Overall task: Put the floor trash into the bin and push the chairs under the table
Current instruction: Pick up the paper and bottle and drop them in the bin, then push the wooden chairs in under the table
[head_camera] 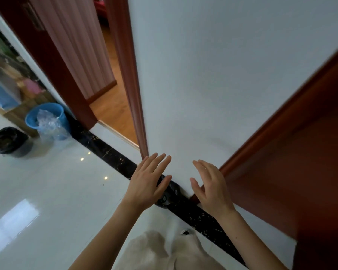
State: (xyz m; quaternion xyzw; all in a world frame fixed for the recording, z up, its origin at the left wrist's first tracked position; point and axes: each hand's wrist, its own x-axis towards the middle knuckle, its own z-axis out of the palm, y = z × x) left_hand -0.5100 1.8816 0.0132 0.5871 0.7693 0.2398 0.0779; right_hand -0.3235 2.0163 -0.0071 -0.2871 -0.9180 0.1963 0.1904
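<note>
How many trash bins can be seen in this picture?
2. A blue bin with clear plastic in it stands at the left, near the doorway. A black bin stands on the floor just left of it. Others may be hidden outside the view.

Both bare arms reach forward, side by side; the left hand [147,183] is flat, its back facing up, fingers straight and close together, thumb sticking out to the side; the right hand [211,189] is spread too, fingers a little bent and loose, thumb pointing toward the left hand; neither hand holds anything; the hands are apart.
</note>
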